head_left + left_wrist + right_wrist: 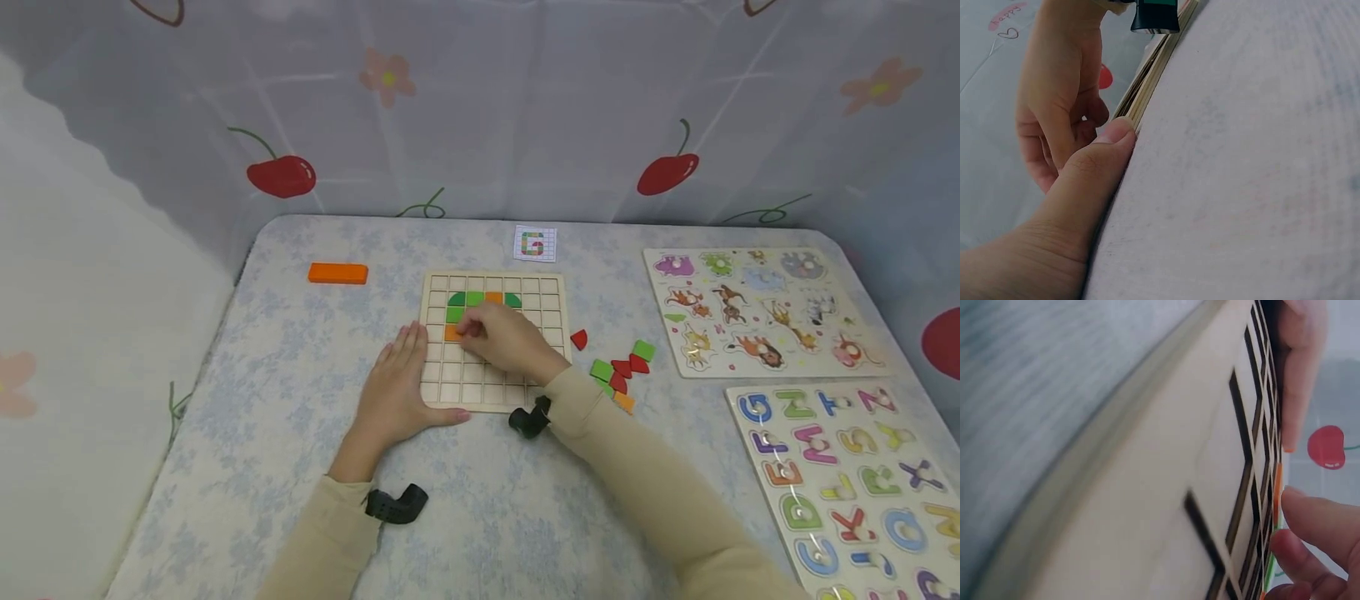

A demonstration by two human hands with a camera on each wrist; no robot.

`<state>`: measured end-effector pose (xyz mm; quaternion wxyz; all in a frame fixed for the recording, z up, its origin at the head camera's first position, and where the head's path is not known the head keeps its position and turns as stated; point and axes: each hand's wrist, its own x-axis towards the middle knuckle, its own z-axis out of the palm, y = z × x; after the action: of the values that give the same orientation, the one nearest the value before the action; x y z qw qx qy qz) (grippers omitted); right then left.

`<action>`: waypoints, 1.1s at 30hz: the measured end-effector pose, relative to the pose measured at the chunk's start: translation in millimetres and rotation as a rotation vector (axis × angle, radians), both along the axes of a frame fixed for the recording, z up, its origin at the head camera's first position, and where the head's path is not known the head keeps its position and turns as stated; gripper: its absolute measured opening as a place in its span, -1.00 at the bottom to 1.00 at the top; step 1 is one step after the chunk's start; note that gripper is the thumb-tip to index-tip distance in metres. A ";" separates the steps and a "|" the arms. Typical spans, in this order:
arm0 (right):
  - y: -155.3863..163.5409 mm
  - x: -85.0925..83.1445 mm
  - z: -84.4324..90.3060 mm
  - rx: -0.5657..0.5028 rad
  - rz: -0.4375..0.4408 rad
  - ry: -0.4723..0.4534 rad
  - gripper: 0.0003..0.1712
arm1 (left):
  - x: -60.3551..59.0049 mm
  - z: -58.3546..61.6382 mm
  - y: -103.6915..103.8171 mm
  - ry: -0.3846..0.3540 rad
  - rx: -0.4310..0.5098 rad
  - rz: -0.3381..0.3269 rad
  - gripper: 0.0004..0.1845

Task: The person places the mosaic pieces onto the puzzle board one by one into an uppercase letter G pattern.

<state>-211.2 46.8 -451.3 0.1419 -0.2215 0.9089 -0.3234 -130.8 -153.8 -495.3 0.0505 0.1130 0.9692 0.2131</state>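
A wooden grid board [555, 333] lies on the table with green and orange tiles set in its upper left part. My left hand [397, 383] rests at the board's lower left corner, fingers along the left side. Its thumb [1100, 156] presses against the near edge. Over the board, my right hand [502, 337] has its fingers curled, thumb and fingertips together at an orange square tile [452, 333] in the left column. In the right wrist view, thumb and index finger [1291, 547] come right up to the tiles, which lie flat in the grid.
Loose red, green and orange pieces [618, 368] lie right of the board, partly beside the right sleeve. Behind it is a pattern card [535, 243]. An orange box [337, 273] stands back left; animal [750, 312] and letter [847, 475] puzzle boards lie on the right.
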 end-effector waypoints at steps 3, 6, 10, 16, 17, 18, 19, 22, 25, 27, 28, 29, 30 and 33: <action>12.5 3.9 5.2 -0.009 -0.007 -0.024 -0.81 | 0.3 0.4 0.2 -0.001 0.001 0.003 0.54; 29.9 8.5 11.0 -0.003 -0.023 -0.041 -0.76 | 0.6 -0.1 0.6 -0.003 0.004 0.010 0.55; 58.1 15.2 16.9 0.007 -0.042 -0.038 -0.72 | 0.9 -0.9 0.8 0.002 0.003 0.014 0.56; 110.2 25.5 17.9 0.075 -0.081 -0.026 -0.69 | 1.0 -2.0 0.7 0.014 0.009 0.008 0.55; 118.9 27.1 17.4 0.094 -0.088 -0.023 -0.69 | 0.9 -2.3 0.6 0.014 0.009 0.007 0.55; 127.4 28.6 17.3 0.108 -0.095 -0.026 -0.68 | 0.7 -2.6 0.5 0.016 0.008 0.008 0.55; 135.2 30.2 17.2 0.119 -0.103 -0.031 -0.67 | 0.7 -3.1 0.4 0.015 0.005 0.008 0.56; 154.1 34.7 17.9 0.153 -0.124 -0.054 -0.65 | 0.4 -4.4 -0.1 0.017 0.002 0.011 0.56; 167.0 38.0 17.4 0.184 -0.129 -0.072 -0.64 | 0.2 -5.0 -0.3 0.018 0.003 0.012 0.57; 172.3 40.0 16.0 0.206 -0.130 -0.077 -0.66 | 0.1 -5.0 -0.2 0.019 0.005 0.013 0.57; 173.9 40.9 15.5 0.210 -0.133 -0.081 -0.67 | 0.1 -5.0 -0.2 0.019 0.005 0.013 0.57; 175.0 41.8 14.8 0.217 -0.137 -0.083 -0.68 | 0.1 -4.9 -0.2 0.018 0.004 0.013 0.56; 175.7 42.6 14.1 0.221 -0.142 -0.083 -0.69 | 0.1 -4.8 -0.1 0.017 0.004 0.013 0.56; 175.6 44.6 12.9 0.213 -0.152 -0.081 -0.72 | 0.3 -4.5 -0.1 0.016 0.007 0.013 0.56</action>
<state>-166.5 222.4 -438.4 0.1764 -0.1225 0.9458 -0.2437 -130.5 -153.9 -499.9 0.0411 0.1086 0.9694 0.2161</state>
